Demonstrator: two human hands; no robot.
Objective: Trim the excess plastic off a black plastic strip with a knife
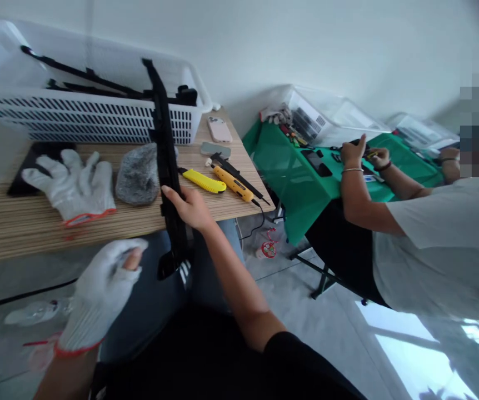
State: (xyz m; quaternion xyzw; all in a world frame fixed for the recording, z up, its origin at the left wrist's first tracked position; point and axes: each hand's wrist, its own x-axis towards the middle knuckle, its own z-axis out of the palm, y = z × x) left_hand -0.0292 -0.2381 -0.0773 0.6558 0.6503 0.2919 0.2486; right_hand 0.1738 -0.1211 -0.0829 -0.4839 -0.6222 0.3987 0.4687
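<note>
My right hand (pixel 189 206), bare, grips a long black plastic strip (pixel 166 150) with clips and tabs along its edge. The strip stands nearly upright over the table's front edge, its broad lower end above my lap. My left hand (pixel 106 283) wears a white knit glove with an orange cuff, a bare fingertip showing through it. Its fingers are curled closed, apart from the strip; whatever may be inside them is hidden. Beyond the hands lie a second white glove (pixel 75 183) and a grey fuzzy bundle (pixel 138 173).
A white basket (pixel 110 122) holds more black strips at the back. Right of the strip lie a yellow box cutter (pixel 203 180), a yellow corded tool (pixel 233 183), a dark slim tool (pixel 243 179) and a phone (pixel 219 129). Another person works at a green-covered table (pixel 293 189).
</note>
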